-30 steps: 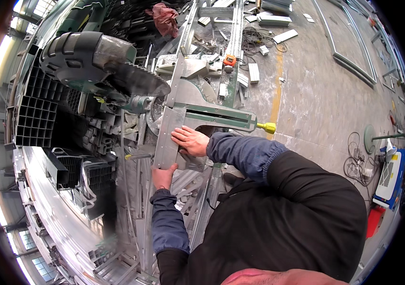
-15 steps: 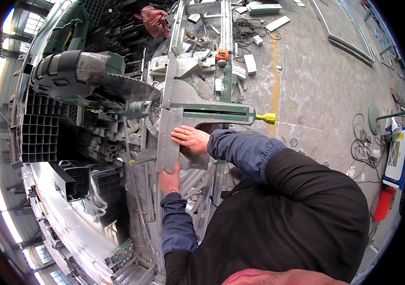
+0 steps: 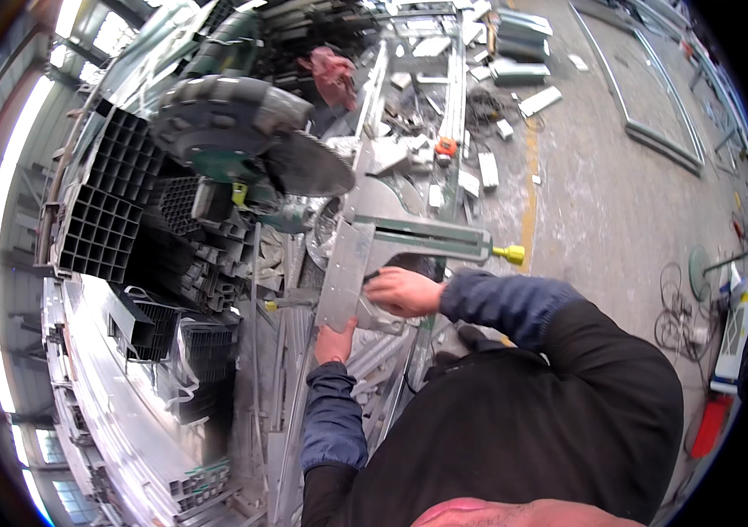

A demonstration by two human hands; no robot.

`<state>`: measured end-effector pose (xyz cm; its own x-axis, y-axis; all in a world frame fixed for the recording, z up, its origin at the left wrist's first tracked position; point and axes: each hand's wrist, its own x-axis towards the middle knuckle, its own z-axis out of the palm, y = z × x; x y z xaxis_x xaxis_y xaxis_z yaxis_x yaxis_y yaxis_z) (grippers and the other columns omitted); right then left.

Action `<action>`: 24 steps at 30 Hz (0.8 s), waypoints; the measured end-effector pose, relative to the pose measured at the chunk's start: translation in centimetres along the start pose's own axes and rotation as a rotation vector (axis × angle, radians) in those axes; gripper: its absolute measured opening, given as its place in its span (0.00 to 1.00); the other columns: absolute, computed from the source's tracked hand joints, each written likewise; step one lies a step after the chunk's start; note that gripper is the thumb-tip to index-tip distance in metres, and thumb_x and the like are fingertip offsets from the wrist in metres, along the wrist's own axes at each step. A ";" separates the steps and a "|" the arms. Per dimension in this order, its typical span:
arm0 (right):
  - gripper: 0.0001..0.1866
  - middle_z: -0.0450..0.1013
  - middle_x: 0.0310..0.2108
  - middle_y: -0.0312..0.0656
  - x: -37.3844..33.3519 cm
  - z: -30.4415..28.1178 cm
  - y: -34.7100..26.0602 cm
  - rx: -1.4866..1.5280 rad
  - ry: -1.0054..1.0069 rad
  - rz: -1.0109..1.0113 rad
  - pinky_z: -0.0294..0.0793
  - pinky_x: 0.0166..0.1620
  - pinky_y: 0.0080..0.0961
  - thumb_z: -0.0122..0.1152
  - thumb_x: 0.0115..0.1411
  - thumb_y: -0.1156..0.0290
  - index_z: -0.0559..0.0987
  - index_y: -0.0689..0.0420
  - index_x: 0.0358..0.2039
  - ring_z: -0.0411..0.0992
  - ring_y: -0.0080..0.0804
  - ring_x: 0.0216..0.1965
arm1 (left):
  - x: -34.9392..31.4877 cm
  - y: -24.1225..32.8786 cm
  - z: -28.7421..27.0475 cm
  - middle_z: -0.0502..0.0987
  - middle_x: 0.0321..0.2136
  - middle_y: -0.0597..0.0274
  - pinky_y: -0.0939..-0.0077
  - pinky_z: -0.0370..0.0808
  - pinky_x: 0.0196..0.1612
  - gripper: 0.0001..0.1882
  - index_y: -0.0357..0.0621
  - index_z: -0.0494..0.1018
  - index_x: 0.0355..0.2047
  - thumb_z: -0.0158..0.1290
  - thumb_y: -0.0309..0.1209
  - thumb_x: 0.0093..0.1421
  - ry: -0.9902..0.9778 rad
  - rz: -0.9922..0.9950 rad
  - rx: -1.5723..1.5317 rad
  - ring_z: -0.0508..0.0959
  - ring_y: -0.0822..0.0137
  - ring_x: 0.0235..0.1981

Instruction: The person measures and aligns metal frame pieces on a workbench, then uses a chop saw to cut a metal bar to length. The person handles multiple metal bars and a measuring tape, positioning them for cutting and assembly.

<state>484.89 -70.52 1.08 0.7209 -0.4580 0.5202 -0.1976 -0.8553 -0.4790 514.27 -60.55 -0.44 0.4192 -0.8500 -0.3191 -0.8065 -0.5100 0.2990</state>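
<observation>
My left hand (image 3: 334, 342) holds the near end of a flat grey metal plate (image 3: 337, 285), its thumb on the near edge and the other fingers hidden behind. This plate lies along the fence of a mitre saw. Above the plate's right edge is my right hand (image 3: 403, 292), fingers curled together around a small dark thing that I cannot make out. The saw's slotted green-and-grey arm (image 3: 431, 235) with a yellow knob (image 3: 509, 255) sticks out to the right. Up and to the left, the toothed circular blade (image 3: 314, 167) hangs raised under its black guard (image 3: 216, 114).
Stacks of square metal tubes (image 3: 102, 233) stand at the left, with long pale profiles (image 3: 128, 395) below them. Offcuts and an orange tape measure (image 3: 446, 147) lie beyond the saw. A metal frame (image 3: 637, 88) and tangled cables (image 3: 677, 321) lie on the floor at right.
My right hand has lifted from lying flat on the plate and curled its fingers, moving slightly toward me. My left hand stays at the plate's near end. The whole view has shifted.
</observation>
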 end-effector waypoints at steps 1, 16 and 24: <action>0.23 0.80 0.60 0.44 0.0 -2.6 -1.2 0.030 0.059 -0.070 0.71 0.70 0.48 0.68 0.61 0.72 0.83 0.55 0.58 0.78 0.43 0.61 | 0.1 0.3 0.0 0.82 0.58 0.34 0.44 0.77 0.63 0.59 0.37 0.71 0.69 0.62 0.76 0.55 -0.021 0.006 -0.012 0.81 0.35 0.60; 0.33 0.82 0.57 0.51 41.9 -40.0 8.2 -0.689 0.044 -0.445 0.78 0.61 0.40 0.74 0.52 0.68 0.83 0.52 0.62 0.81 0.45 0.57 | 0.9 1.4 0.6 0.82 0.60 0.39 0.49 0.77 0.63 0.55 0.40 0.74 0.67 0.63 0.74 0.55 -0.004 0.057 -0.063 0.81 0.41 0.61; 0.23 0.86 0.41 0.46 52.1 -35.9 6.4 -1.004 -0.602 -0.125 0.83 0.49 0.45 0.81 0.49 0.66 0.89 0.49 0.48 0.85 0.44 0.45 | 1.2 1.5 0.0 0.82 0.58 0.39 0.48 0.78 0.62 0.50 0.38 0.75 0.65 0.66 0.68 0.57 -0.012 0.049 -0.120 0.81 0.40 0.61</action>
<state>497.35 -108.59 50.46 0.9168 -0.3987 -0.0227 -0.3437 -0.8167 0.4635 513.54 -62.30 -0.34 0.3748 -0.8732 -0.3116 -0.7701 -0.4803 0.4199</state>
